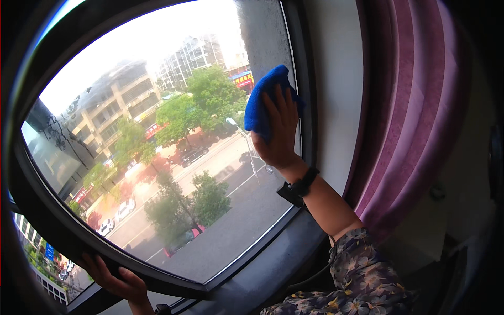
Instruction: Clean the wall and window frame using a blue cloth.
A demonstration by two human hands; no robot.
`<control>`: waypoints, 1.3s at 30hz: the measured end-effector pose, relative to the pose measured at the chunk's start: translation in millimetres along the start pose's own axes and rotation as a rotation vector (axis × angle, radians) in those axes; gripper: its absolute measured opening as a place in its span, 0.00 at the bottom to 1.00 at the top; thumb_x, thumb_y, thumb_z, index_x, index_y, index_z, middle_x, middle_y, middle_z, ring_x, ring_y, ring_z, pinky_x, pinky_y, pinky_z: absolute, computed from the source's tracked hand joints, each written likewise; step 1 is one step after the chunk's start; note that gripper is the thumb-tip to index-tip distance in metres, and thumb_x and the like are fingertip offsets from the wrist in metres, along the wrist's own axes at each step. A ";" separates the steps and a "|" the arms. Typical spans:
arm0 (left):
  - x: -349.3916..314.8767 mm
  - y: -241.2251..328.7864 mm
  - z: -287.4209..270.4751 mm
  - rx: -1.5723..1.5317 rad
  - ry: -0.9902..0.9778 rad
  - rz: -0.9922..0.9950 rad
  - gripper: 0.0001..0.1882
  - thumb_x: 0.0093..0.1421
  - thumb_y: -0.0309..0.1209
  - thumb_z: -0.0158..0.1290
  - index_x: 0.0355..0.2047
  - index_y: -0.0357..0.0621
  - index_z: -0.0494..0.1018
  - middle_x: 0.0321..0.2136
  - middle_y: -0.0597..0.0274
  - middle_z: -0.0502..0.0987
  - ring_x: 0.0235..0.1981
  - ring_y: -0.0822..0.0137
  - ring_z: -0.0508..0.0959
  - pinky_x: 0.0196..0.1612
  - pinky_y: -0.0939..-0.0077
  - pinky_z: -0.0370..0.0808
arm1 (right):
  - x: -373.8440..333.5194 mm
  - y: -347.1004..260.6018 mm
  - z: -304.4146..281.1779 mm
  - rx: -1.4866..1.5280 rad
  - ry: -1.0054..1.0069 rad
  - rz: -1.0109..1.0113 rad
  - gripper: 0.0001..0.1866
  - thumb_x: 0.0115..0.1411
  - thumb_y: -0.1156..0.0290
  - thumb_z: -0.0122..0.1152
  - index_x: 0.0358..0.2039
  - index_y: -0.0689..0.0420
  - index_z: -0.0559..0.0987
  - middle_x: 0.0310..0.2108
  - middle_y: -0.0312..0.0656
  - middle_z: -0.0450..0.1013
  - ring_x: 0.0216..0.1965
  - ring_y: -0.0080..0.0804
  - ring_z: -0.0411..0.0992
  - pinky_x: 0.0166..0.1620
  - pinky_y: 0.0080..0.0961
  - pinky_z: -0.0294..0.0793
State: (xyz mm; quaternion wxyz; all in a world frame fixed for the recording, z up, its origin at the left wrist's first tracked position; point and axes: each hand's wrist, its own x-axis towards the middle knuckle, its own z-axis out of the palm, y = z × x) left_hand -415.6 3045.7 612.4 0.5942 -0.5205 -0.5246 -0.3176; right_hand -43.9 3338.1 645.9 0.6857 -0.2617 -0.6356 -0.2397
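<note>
My right hand (279, 137) presses a bright blue cloth (259, 107) against the window glass (210, 152), near the right side of the pane. Its fingers lie spread over the cloth, which is bunched under the palm and sticks out past the fingertips. At the lower left, my left hand (119, 283) rests on the dark window frame (84, 231), with its fingers stretched out and the thumb apart. A black band with a small box (295, 193) circles my right wrist, and part of another dark band shows at my left wrist.
A pinkish-purple curtain (404, 105) hangs to the right, beside a pale strip of wall (338, 94). Along the pane's lower right runs a dark sill (268, 262). Outside, beyond the glass, are trees (184, 110), buildings (118, 97) and a street with cars.
</note>
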 end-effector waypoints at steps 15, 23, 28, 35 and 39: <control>51.5 44.1 -0.5 -0.027 -0.034 -0.010 0.27 0.64 0.38 0.40 0.59 0.34 0.60 0.63 0.34 0.58 0.65 0.33 0.55 0.66 0.42 0.50 | -37.9 -86.8 1.0 0.119 -0.090 0.032 0.36 0.61 0.51 0.48 0.66 0.56 0.61 0.69 0.60 0.48 0.68 0.70 0.43 0.65 0.68 0.34; 73.3 62.1 -8.4 -0.057 0.018 -0.008 0.26 0.61 0.35 0.42 0.58 0.35 0.63 0.61 0.35 0.62 0.64 0.32 0.57 0.66 0.44 0.52 | -108.9 -188.1 0.7 0.327 -0.343 -0.373 0.23 0.59 0.59 0.52 0.56 0.32 0.75 0.66 0.30 0.61 0.67 0.47 0.54 0.68 0.60 0.31; 81.1 74.2 -4.9 -0.056 0.033 0.000 0.25 0.62 0.34 0.42 0.57 0.35 0.64 0.61 0.36 0.63 0.64 0.34 0.58 0.66 0.47 0.53 | -182.5 -164.4 -19.4 0.355 -0.514 -0.605 0.26 0.56 0.64 0.51 0.57 0.34 0.75 0.65 0.27 0.61 0.68 0.36 0.52 0.70 0.47 0.35; 75.8 65.2 -11.5 -0.014 -0.015 0.015 0.26 0.64 0.35 0.40 0.59 0.33 0.62 0.62 0.34 0.61 0.64 0.31 0.58 0.65 0.40 0.53 | -154.3 -151.4 -18.2 0.423 -0.462 -0.546 0.26 0.56 0.66 0.53 0.57 0.35 0.74 0.66 0.27 0.61 0.68 0.30 0.55 0.72 0.45 0.35; 66.1 53.4 -0.4 -0.007 0.006 0.031 0.29 0.65 0.41 0.39 0.62 0.35 0.60 0.64 0.40 0.59 0.65 0.38 0.58 0.67 0.41 0.50 | -101.4 -99.6 -27.2 0.238 -0.374 -0.369 0.33 0.50 0.51 0.62 0.60 0.35 0.72 0.66 0.30 0.60 0.69 0.42 0.52 0.70 0.56 0.35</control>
